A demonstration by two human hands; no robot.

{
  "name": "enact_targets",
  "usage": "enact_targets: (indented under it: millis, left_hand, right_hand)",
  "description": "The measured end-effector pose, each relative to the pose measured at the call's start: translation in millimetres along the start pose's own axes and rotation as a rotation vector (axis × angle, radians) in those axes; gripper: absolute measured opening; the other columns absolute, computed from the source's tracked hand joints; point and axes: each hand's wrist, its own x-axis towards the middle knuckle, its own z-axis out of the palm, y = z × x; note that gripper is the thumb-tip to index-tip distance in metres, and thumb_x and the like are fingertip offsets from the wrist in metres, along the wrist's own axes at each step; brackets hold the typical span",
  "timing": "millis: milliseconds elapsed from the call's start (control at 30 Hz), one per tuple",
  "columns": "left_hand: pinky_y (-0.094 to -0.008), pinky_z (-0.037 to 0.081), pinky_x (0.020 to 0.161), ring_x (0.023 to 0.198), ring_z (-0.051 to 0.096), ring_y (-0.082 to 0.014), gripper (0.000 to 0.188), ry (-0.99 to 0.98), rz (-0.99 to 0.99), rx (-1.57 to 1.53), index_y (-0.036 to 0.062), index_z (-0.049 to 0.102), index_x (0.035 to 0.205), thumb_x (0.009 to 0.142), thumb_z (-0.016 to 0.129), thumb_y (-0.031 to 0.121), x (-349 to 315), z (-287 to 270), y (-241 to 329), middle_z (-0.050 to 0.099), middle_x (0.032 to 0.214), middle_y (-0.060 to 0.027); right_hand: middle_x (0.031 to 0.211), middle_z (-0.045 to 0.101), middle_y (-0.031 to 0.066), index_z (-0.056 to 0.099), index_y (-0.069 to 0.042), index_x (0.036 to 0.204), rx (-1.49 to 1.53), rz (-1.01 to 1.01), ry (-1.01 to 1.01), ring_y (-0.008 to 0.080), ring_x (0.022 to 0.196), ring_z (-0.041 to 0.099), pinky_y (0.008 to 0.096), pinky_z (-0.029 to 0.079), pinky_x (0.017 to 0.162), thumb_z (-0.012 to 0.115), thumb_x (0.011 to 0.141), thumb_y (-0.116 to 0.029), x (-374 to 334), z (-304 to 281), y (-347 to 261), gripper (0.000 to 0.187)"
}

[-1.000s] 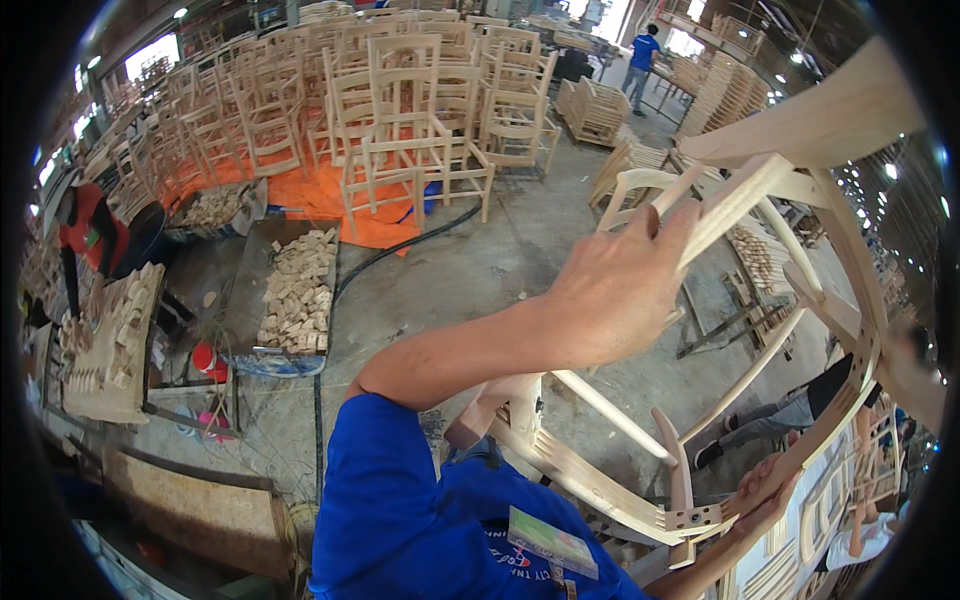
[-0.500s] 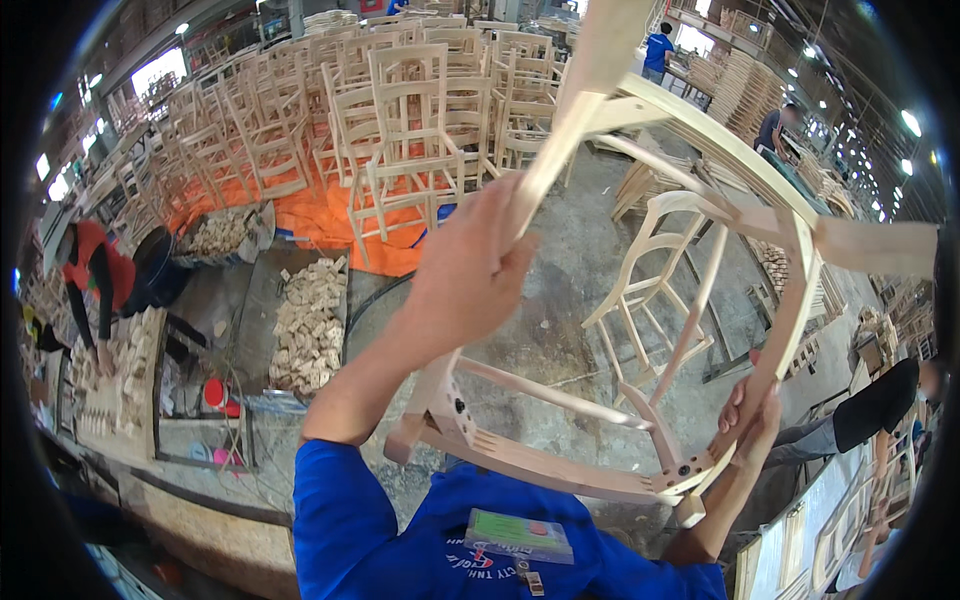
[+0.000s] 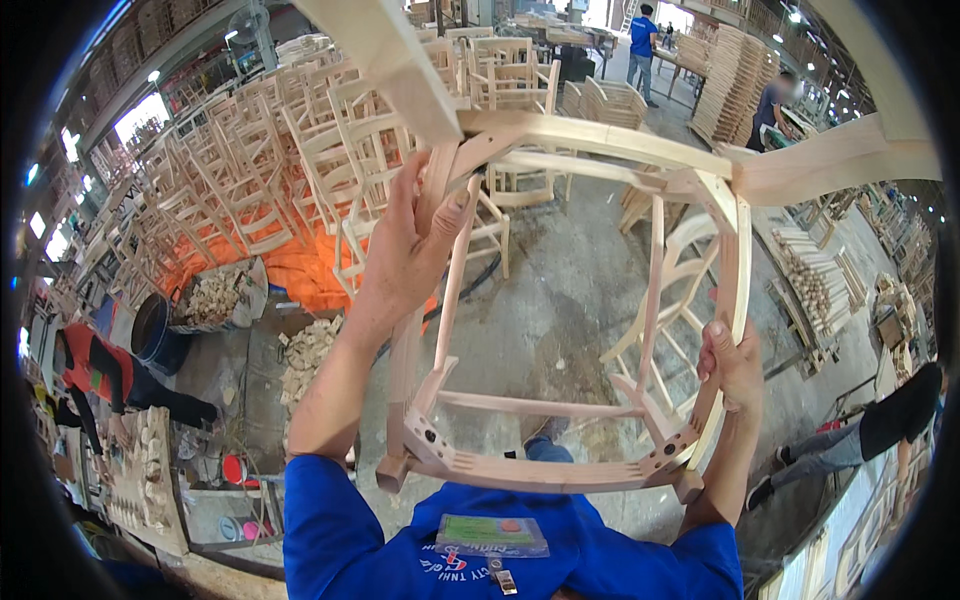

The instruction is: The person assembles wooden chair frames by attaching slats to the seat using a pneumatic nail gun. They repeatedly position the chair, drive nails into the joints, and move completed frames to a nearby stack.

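Note:
An unfinished pale wooden chair frame [image 3: 540,472] is held up before my chest, with its open seat frame facing me. My left hand [image 3: 412,240] wraps round the left rail near the far corner, thumb on the inner side. On the right rail, about halfway down, my right hand [image 3: 732,365] is closed. Dark bolt heads show in the corner blocks at the near end. From the far corners, thick wooden parts stretch upward left and off to the right. Through the frame a second bare wooden chair [image 3: 685,290] stands on the floor.
Many stacked wooden chairs [image 3: 250,170] stand on an orange sheet [image 3: 300,262] at the far left. Wood offcuts fill a container [image 3: 250,318]. One person in a red vest [image 3: 98,362] works at the left; another person [image 3: 850,420] stands at the right. Wooden slats [image 3: 815,272] lie stacked nearby.
The chair frame has swung round to sit more squarely before me, its upper left part moving left. My left hand has moved left with it; my right hand has risen along the rail.

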Motion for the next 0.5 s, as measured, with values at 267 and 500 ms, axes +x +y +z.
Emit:
enact_targets:
  millis: [267,500]
  left_hand:
    - [-0.0442,0.049,0.101,0.118,0.065,-0.0282,0.058,0.177,0.318,0.396,-0.0031,0.058,0.13,0.106,0.058,0.05,195,26,4,0.067,0.124,-0.0204]
    - [-0.031,0.047,0.058,0.067,0.06,-0.0152,0.064,0.472,0.891,-0.223,0.0024,0.061,0.106,0.093,0.068,0.065,366,48,81,0.061,0.078,-0.0062]
  right_hand:
    - [0.075,0.05,-0.0043,0.044,-0.005,0.155,0.174,-0.068,-0.181,0.0061,0.054,0.048,0.0248,0.043,0.049,0.079,0.096,-0.028,196,-4,34,0.073]
    - [0.08,0.054,0.0001,0.053,-0.003,0.137,0.019,-0.018,-0.088,0.0077,0.055,0.05,0.0253,0.047,0.05,0.075,0.1,-0.032,380,-20,64,0.052]
